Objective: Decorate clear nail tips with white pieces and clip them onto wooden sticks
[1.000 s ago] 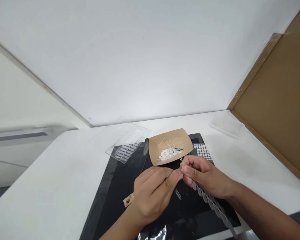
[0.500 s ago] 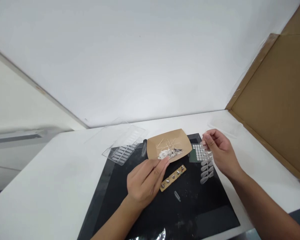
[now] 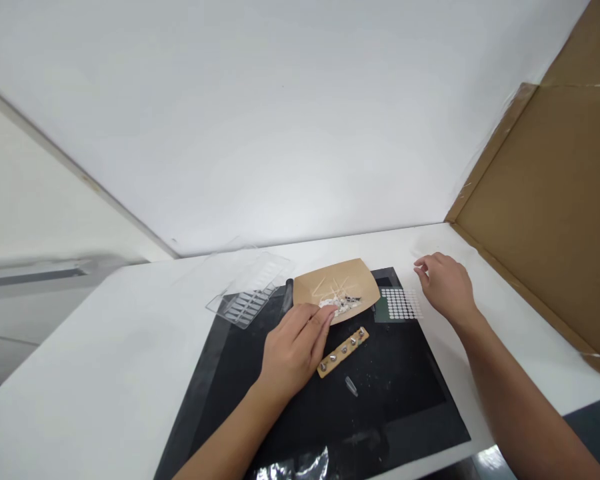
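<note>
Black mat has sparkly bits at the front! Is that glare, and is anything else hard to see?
Head view: yes, that looks like glare near the front of the black mat; head view: the white wall glows softly low down; head view: the clear box's far edges fade into the white table; head view: whether the left hand pinches anything is too small to tell.

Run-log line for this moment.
left hand: by cardboard tray; right hand: near dotted sheet; studded strip, clear piece: on black mat
</note>
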{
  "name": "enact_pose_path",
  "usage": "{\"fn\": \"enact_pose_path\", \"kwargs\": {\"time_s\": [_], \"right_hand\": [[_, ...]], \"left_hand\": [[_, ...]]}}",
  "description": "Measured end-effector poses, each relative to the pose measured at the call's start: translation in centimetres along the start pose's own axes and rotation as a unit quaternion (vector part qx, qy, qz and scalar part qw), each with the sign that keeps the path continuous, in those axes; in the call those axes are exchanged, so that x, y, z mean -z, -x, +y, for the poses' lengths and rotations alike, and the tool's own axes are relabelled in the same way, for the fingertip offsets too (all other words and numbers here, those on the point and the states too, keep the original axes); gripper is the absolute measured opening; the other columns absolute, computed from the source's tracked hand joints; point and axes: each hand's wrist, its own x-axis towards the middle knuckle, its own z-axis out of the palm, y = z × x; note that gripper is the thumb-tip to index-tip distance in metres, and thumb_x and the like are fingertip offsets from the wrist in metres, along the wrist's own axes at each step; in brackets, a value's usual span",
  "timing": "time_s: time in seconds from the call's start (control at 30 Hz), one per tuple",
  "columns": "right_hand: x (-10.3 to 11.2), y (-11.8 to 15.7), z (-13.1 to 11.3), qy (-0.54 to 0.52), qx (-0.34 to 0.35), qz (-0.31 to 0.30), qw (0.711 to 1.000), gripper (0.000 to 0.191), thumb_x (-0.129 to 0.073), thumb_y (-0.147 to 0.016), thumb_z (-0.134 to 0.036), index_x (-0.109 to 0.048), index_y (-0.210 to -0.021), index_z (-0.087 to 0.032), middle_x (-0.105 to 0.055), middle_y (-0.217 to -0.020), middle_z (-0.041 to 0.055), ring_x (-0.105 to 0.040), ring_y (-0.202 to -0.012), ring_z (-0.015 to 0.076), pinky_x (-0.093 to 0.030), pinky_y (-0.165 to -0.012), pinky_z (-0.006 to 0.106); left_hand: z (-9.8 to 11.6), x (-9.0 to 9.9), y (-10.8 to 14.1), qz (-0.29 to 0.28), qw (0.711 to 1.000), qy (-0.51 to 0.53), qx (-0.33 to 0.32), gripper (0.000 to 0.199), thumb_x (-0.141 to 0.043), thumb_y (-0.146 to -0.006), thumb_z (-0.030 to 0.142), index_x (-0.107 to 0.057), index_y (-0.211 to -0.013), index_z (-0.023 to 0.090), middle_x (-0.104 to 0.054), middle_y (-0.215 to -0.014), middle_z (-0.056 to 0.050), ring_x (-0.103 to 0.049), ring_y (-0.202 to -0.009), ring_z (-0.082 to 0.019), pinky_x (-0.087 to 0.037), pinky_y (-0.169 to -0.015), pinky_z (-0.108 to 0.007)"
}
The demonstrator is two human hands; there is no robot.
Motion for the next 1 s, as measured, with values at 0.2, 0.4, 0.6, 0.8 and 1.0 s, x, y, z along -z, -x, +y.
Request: {"fn": "enact_pose_path", "kwargs": {"time_s": [0.2, 0.4, 0.6, 0.8, 1.0], "right_hand": [[0.4, 0.1, -1.9, -0.202, 0.075, 0.083, 0.973, 0.019, -0.052, -0.104, -0.029, -0.068, -0.109, -0.02, -0.07, -0.1, 0.0097, -0.063, -0.095, 0.0258, -0.048, -0.086, 0.04], [0.7, 2.4, -7.0, -0.27, 0.233, 0.02, 0.934, 0.012, -0.056, -0.102, -0.019, -0.067, -0.109, -0.022, -0.071, -0.101, 0.0088, -0.063, -0.096, 0.0258, -0.045, -0.084, 0.041], [0.5, 3.8, -8.8, -0.293, 0.268, -0.034, 0.917, 0.013, -0.057, -0.103, -0.019, -0.066, -0.113, -0.021, -0.07, -0.105, 0.0093, -0.063, -0.1, 0.0257, -0.045, -0.088, 0.042], [0.7, 4.3, -9.4, -0.368, 0.292, -0.069, 0.88, 0.015, -0.067, -0.103, -0.032, -0.064, -0.114, -0.023, -0.069, -0.101, 0.0062, -0.063, -0.098, 0.024, -0.047, -0.088, 0.04], [0.7, 4.9, -9.7, -0.4, 0.285, -0.087, 0.867, 0.011, -0.069, -0.102, -0.031, -0.063, -0.098, -0.023, -0.069, -0.095, 0.0029, -0.062, -0.092, 0.0207, -0.047, -0.086, 0.037]], "left_hand": [[0.4, 0.0, -0.3, -0.001, 1.0, 0.011, 0.006, 0.027, -0.062, -0.1, 0.009, -0.068, -0.125, 0.017, -0.072, -0.095, -0.007, -0.067, -0.086, -0.018, -0.058, -0.082, -0.031], [-0.3, -0.2, -0.1, -0.023, 0.998, -0.029, 0.042, 0.02, -0.063, -0.101, 0.013, -0.073, -0.118, 0.017, -0.073, -0.09, -0.004, -0.065, -0.081, -0.016, -0.056, -0.078, -0.029], [-0.5, 0.2, -0.4, -0.04, 0.999, -0.025, 0.022, 0.017, -0.065, -0.101, 0.014, -0.074, -0.115, 0.016, -0.073, -0.088, -0.004, -0.065, -0.081, -0.017, -0.057, -0.076, -0.029], [1.0, 0.7, -1.0, -0.056, 0.996, 0.019, -0.068, 0.019, -0.067, -0.098, 0.011, -0.071, -0.116, 0.011, -0.074, -0.087, -0.006, -0.067, -0.082, -0.019, -0.059, -0.077, -0.032], [1.7, 0.9, -0.9, -0.049, 0.994, 0.059, -0.073, 0.012, -0.069, -0.098, 0.013, -0.07, -0.11, 0.013, -0.076, -0.085, -0.006, -0.069, -0.079, -0.018, -0.061, -0.072, -0.031]]}}
